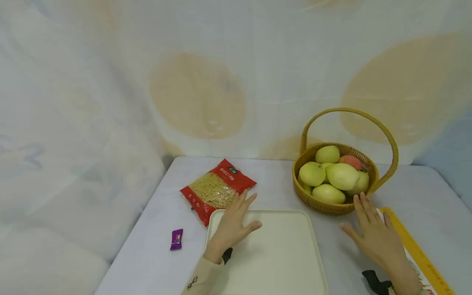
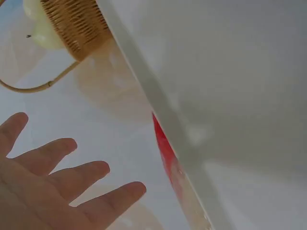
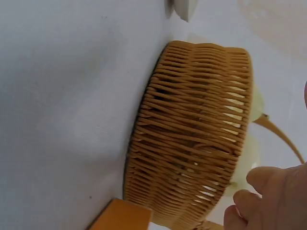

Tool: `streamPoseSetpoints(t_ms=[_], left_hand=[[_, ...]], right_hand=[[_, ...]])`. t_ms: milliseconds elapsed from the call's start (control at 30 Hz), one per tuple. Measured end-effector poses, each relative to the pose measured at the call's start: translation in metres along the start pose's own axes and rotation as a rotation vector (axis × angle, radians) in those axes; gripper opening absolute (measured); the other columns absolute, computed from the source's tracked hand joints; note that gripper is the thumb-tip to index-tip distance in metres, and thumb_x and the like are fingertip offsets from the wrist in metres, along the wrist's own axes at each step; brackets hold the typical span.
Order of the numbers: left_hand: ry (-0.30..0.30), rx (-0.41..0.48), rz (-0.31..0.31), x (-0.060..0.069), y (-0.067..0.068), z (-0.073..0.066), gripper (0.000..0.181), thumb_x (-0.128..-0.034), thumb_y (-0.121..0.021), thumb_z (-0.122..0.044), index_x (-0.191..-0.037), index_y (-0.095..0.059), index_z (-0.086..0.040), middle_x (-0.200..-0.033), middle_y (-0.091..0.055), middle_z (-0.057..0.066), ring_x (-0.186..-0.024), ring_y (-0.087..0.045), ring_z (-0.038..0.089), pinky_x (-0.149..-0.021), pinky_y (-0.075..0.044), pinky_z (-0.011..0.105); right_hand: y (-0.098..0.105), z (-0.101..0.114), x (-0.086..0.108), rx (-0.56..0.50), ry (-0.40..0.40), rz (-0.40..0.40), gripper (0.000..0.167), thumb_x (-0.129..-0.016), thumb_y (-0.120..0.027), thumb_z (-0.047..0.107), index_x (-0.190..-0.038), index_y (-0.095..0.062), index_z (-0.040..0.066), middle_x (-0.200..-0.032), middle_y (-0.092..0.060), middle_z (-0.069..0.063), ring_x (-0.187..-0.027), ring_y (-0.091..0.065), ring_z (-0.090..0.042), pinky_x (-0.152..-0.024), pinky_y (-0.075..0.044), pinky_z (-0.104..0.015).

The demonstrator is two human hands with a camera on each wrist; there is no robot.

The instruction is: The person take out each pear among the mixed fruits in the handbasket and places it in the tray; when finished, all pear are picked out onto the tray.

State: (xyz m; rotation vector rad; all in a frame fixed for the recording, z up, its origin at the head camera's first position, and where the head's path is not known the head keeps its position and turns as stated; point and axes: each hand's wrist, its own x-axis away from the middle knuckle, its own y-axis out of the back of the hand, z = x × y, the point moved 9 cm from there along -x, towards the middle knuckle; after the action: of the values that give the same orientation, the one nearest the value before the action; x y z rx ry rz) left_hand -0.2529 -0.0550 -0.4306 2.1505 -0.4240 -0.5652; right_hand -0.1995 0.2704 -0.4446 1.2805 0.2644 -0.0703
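My left hand (image 1: 234,225) hovers over the left part of a cream tray (image 1: 280,254), fingers spread and holding nothing. Just beyond its fingertips lies a red bag of pasta (image 1: 215,188) with a clear window. Fingers extended, my right hand (image 1: 380,237) is above the table near the front right of a wicker basket (image 1: 332,209); nothing is in it. Several pale green fruits (image 1: 343,176) and a reddish one (image 1: 350,162) fill the basket. In the right wrist view the basket's woven side (image 3: 187,134) stands close to the fingers. Whether the right fingertips touch it, I cannot tell.
A small purple packet (image 1: 176,239) lies left of the tray. Partly under my right hand is a flat yellow-edged item (image 1: 416,250) along the table's right side. The basket's tall arched handle (image 1: 344,110) rises in front of a patterned cloth backdrop.
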Motion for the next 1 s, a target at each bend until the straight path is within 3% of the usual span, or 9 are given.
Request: streamPoseSetpoints(t_ms=[200,300,433,567,700,833,1000], left_hand=[[-0.067,0.33,-0.003,-0.056,-0.016,-0.036,0.079,-0.0929,-0.038,-0.068,-0.151,-0.032,-0.015,-0.156,-0.034,0.009,-0.145,-0.031,0.03,-0.114,-0.032,0.05],[-0.094,0.402,-0.021,-0.086,-0.026,-0.052,0.075,-0.0956,-0.04,-0.063,-0.15,-0.035,-0.011,-0.153,-0.039,0.009,-0.141,-0.037,0.027,-0.112,-0.038,0.042],[-0.098,0.392,-0.028,-0.116,-0.04,-0.066,0.064,-0.0992,-0.047,-0.049,-0.148,-0.037,-0.01,-0.152,-0.04,0.01,-0.141,-0.037,0.025,-0.111,-0.039,0.038],[-0.065,0.365,-0.062,-0.138,-0.05,-0.076,0.053,-0.0989,-0.056,-0.031,-0.146,-0.04,-0.012,-0.15,-0.043,0.008,-0.141,-0.038,0.024,-0.114,-0.035,0.041],[-0.031,0.37,-0.122,-0.159,-0.061,-0.086,0.051,-0.0968,-0.059,-0.032,-0.143,-0.045,-0.016,-0.148,-0.045,0.005,-0.14,-0.037,0.022,-0.115,-0.032,0.043],[-0.002,0.341,-0.172,-0.173,-0.07,-0.093,0.048,-0.0944,-0.062,-0.036,-0.139,-0.05,-0.021,-0.145,-0.047,0.002,-0.137,-0.039,0.02,-0.113,-0.034,0.038],[0.047,0.294,-0.198,-0.181,-0.077,-0.093,0.044,-0.0912,-0.067,-0.029,-0.132,-0.057,-0.018,-0.139,-0.051,0.003,-0.132,-0.043,0.02,-0.108,-0.04,0.034]], right_hand=[[0.0,-0.017,-0.012,-0.09,-0.047,-0.099,0.084,-0.101,-0.044,0.046,-0.153,0.0,-0.004,-0.159,-0.001,-0.028,-0.148,-0.003,-0.042,-0.106,-0.012,-0.074],[-0.002,-0.021,-0.019,-0.142,-0.072,-0.151,0.084,-0.102,-0.043,0.045,-0.153,0.001,-0.004,-0.159,-0.001,-0.029,-0.148,-0.003,-0.044,-0.107,-0.013,-0.073],[-0.007,-0.02,-0.025,-0.177,-0.08,-0.206,0.084,-0.101,-0.045,0.046,-0.153,-0.003,-0.005,-0.158,-0.006,-0.032,-0.145,-0.008,-0.05,-0.105,-0.017,-0.073],[-0.01,-0.018,-0.027,-0.203,-0.065,-0.219,0.083,-0.101,-0.046,0.045,-0.153,-0.006,-0.005,-0.159,-0.006,-0.03,-0.147,-0.005,-0.047,-0.11,-0.017,-0.068],[-0.01,-0.02,-0.027,-0.222,-0.057,-0.229,0.082,-0.101,-0.045,0.044,-0.152,-0.005,-0.006,-0.159,-0.003,-0.029,-0.149,0.0,-0.043,-0.118,-0.009,-0.059],[-0.013,-0.023,-0.026,-0.228,-0.052,-0.238,0.082,-0.101,-0.046,0.044,-0.153,-0.005,-0.006,-0.159,-0.004,-0.029,-0.149,0.001,-0.042,-0.119,-0.008,-0.058],[-0.017,-0.025,-0.026,-0.242,-0.043,-0.239,0.082,-0.101,-0.048,0.043,-0.153,-0.006,-0.005,-0.16,-0.005,-0.027,-0.149,0.001,-0.04,-0.118,-0.009,-0.058]])
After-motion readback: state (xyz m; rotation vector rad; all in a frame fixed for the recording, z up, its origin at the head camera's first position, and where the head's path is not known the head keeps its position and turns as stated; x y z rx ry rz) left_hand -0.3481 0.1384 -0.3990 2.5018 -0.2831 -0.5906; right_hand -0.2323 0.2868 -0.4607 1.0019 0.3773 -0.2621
